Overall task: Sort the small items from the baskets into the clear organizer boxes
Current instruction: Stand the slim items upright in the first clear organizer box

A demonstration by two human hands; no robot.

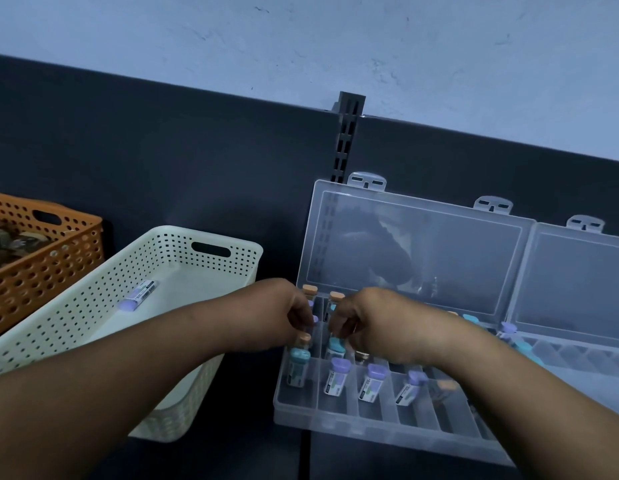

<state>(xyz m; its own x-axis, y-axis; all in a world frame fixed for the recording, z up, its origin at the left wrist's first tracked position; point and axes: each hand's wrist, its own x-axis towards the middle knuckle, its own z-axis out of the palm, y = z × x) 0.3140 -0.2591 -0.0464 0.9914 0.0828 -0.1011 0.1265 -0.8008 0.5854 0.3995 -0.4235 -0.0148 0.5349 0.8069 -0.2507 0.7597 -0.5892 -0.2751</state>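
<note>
Placing step judged in hand: vials being seated in the left compartments of the organizer box (335, 415). Left hand (283, 313) curled, orange-capped vial (305, 338) pinched. Right hand (370, 323) curled above a teal-capped vial (335, 345); grip cannot be told. Next: lone vial (140, 294) to be fetched from the cream basket (211, 233), left.

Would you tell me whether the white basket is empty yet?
Not empty: one purple-capped vial lies on its side on the floor of the white basket.

Head-worn wide view, close, down onto organizer box (366, 432)
</note>
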